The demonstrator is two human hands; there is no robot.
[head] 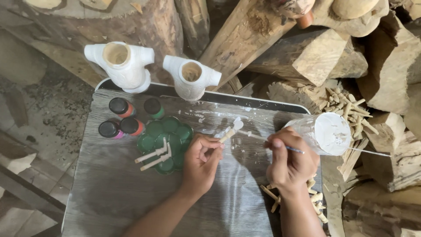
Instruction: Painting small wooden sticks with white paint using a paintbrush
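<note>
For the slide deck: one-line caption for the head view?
Left hand holds a small wooden piece while right hand paints it white with a brush, beside a green palette.

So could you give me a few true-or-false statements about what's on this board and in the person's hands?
1. The left hand pinches a small wooden piece with a white-painted tip. True.
2. The right hand holds a hammer. False: it holds a thin brush.
3. Four paint bottles with dark caps stand beside the green palette. True.
4. The palette lies bare. False: two pale wooden pieces lie on it.
5. Two white torso-shaped carvings stand at the board's far edge. True.
6. The white paint cup stands left of the bottles. False: it lies on the right, near the right hand.
</note>
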